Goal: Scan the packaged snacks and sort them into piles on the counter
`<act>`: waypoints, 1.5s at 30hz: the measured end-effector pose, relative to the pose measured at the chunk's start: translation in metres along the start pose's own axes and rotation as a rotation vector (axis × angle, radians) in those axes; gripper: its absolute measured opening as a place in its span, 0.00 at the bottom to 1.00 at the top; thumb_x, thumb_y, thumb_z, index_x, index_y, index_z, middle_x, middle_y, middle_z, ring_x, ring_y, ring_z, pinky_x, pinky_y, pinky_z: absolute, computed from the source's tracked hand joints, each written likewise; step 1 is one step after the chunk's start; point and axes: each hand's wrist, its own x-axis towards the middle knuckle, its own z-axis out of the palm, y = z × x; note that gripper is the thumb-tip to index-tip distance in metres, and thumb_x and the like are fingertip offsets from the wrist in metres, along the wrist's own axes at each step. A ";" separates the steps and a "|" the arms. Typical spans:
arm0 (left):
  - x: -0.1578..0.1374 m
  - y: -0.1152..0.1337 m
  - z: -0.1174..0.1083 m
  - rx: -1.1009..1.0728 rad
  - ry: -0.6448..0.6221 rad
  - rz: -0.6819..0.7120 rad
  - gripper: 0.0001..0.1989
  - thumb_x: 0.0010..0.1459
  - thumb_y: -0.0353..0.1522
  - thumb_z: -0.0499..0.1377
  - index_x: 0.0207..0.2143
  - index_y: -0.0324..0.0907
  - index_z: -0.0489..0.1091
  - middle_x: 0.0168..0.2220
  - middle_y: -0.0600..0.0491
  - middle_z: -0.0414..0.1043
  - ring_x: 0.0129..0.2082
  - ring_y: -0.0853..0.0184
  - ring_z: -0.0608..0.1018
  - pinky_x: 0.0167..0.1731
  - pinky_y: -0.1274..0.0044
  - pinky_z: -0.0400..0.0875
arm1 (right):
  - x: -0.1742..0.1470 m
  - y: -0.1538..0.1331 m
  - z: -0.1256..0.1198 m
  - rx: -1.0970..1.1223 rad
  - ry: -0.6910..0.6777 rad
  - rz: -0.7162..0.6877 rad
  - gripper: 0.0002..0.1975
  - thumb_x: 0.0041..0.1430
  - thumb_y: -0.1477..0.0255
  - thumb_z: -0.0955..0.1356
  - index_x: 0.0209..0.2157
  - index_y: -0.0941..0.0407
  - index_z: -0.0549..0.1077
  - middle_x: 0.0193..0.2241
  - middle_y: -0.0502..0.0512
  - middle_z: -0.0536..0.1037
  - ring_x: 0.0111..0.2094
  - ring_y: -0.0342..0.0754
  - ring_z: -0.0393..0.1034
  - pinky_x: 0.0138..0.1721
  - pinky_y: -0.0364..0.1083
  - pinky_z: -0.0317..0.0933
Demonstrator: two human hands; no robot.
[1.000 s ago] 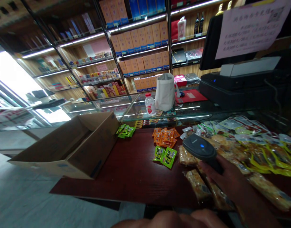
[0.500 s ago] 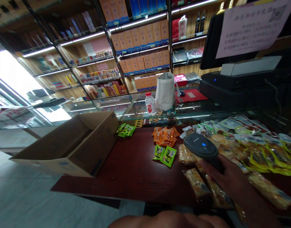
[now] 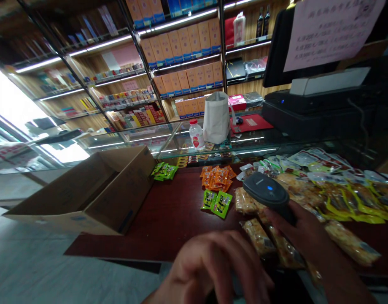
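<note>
Pointing forward and leftward, the scanner (image 3: 266, 191) lies along a slant from the right hand (image 3: 303, 230), whose fingers are wrapped around its handle above the wrapped snack bars (image 3: 259, 236). Two green packets (image 3: 216, 203) lie on the dark red tabletop (image 3: 171, 219), just left of the scanner's head and beyond the knuckles of the left hand (image 3: 213, 261); its fingers curl downward, blurred, and whether they grip anything I cannot tell.
</note>
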 end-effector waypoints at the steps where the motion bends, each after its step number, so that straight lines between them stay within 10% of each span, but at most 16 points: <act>1: 0.003 -0.007 -0.012 0.143 0.135 -0.018 0.25 0.64 0.54 0.51 0.25 0.46 0.71 0.29 0.49 0.77 0.34 0.61 0.80 0.38 0.70 0.74 | 0.000 0.001 -0.001 0.007 0.004 0.002 0.18 0.53 0.51 0.68 0.34 0.51 0.79 0.14 0.47 0.74 0.18 0.51 0.68 0.22 0.47 0.58; 5: 0.007 -0.063 -0.060 0.930 0.529 -0.278 0.12 0.63 0.40 0.59 0.30 0.43 0.73 0.32 0.48 0.76 0.36 0.60 0.76 0.41 0.69 0.69 | 0.004 0.009 -0.001 0.020 -0.022 0.004 0.21 0.54 0.51 0.68 0.38 0.52 0.80 0.14 0.48 0.74 0.18 0.52 0.68 0.22 0.47 0.59; 13: 0.008 -0.128 -0.063 1.541 0.408 -0.712 0.29 0.58 0.43 0.65 0.59 0.43 0.69 0.52 0.41 0.70 0.53 0.48 0.69 0.49 0.63 0.64 | 0.006 0.015 0.001 -0.011 -0.107 -0.019 0.21 0.56 0.48 0.68 0.37 0.52 0.78 0.18 0.49 0.77 0.21 0.52 0.71 0.24 0.47 0.62; 22: 0.015 -0.136 -0.067 1.399 0.504 -0.692 0.20 0.49 0.35 0.71 0.42 0.42 0.68 0.46 0.46 0.71 0.50 0.53 0.71 0.47 0.68 0.63 | 0.002 0.008 0.002 0.030 -0.086 -0.010 0.21 0.56 0.51 0.68 0.39 0.53 0.79 0.19 0.50 0.79 0.21 0.52 0.72 0.25 0.47 0.63; 30: 0.002 -0.135 -0.070 0.944 0.651 -0.460 0.07 0.61 0.35 0.56 0.32 0.46 0.59 0.30 0.53 0.72 0.32 0.63 0.77 0.34 0.74 0.68 | 0.002 0.007 0.003 0.014 -0.102 -0.010 0.23 0.57 0.50 0.67 0.41 0.53 0.79 0.16 0.48 0.76 0.20 0.51 0.71 0.23 0.46 0.62; 36: 0.003 -0.112 -0.069 0.409 0.757 -0.450 0.17 0.58 0.46 0.60 0.39 0.46 0.59 0.24 0.59 0.73 0.15 0.69 0.73 0.15 0.81 0.62 | 0.001 0.004 0.004 0.030 -0.127 -0.012 0.23 0.56 0.50 0.68 0.42 0.53 0.80 0.16 0.47 0.76 0.19 0.50 0.70 0.24 0.46 0.62; 45: 0.002 -0.089 -0.083 0.127 0.965 -0.287 0.23 0.44 0.43 0.73 0.35 0.40 0.69 0.31 0.53 0.79 0.24 0.70 0.79 0.25 0.80 0.74 | -0.004 0.003 0.011 0.115 -0.176 -0.054 0.20 0.56 0.55 0.70 0.42 0.54 0.80 0.39 0.57 0.85 0.43 0.60 0.78 0.44 0.53 0.69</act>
